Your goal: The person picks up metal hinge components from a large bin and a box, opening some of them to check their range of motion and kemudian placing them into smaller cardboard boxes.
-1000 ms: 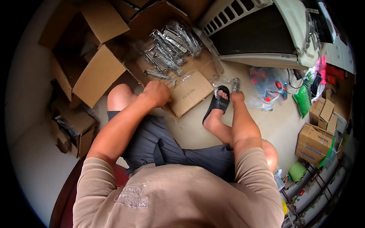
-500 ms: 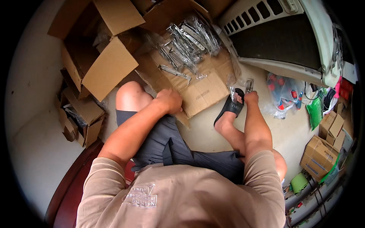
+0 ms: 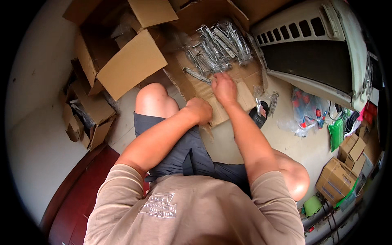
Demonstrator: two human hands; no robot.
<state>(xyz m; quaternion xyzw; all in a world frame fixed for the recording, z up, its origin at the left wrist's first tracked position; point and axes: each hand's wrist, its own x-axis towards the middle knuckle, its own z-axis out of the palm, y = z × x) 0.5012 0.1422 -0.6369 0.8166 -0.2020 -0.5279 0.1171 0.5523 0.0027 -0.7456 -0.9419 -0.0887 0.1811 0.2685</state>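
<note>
My left hand (image 3: 200, 111) is closed at the near-left edge of a flattened cardboard piece (image 3: 245, 94), and what its fingers hold, if anything, is hidden. My right hand (image 3: 224, 89) reaches over that cardboard with curled fingers; its fingertips are beside a single slim metal bar fitting (image 3: 197, 75), and I cannot make out anything in them. Just beyond lies a heap of silvery metal fittings (image 3: 220, 45) in clear plastic wrapping. Another metal fitting (image 3: 273, 103) is on the floor by my foot in its black slide sandal (image 3: 259, 113).
Open cardboard boxes (image 3: 132, 63) crowd the left side. A pale slotted metal housing (image 3: 300, 32) stands at the far right. Nearer on the right are a clear plastic bag (image 3: 304, 108), a green packet (image 3: 336, 134), a taped carton (image 3: 335, 179) and a green tub (image 3: 312, 205).
My right hand has left the metal fitting beside my foot and moved left and away from me onto the cardboard. My left hand stays closed at the cardboard's edge.
</note>
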